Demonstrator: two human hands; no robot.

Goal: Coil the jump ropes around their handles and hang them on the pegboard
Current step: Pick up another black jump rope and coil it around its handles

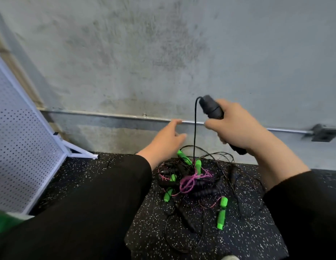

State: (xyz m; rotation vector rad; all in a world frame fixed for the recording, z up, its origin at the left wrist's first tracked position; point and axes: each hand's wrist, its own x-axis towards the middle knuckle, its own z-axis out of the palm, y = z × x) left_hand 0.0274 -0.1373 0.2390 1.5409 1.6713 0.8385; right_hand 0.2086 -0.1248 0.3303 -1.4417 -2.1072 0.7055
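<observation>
Head camera gives us a grey, stained concrete wall (163,53) filling the whole upper frame, with a metal conduit pipe (107,115) running across its base toward a junction box (322,132) at the right edge. Below that, black speckled rubber flooring (247,231) takes the bottom of the frame, and a white pegboard (19,147) stands tilted at the left edge on its angled foot. Both arms come up from the bottom in black sleeves (88,203). Centre frame, on the floor, lies the tangled pile of jump ropes (193,182): thin black cords looping wide, a knot of pink cord (187,182) in the middle, green handles (222,212) scattered round it, ribbed black ones among them. Up above the pile, the right hand (236,126) has its fingers wrapped tight round a black handle (212,108), held tilted, its black cord (195,128) dropping straight down into the heap. Just left of that cord, the left hand (167,136) hovers with fingers loosely extended, gripping nothing, close to the cord but apart from it.
</observation>
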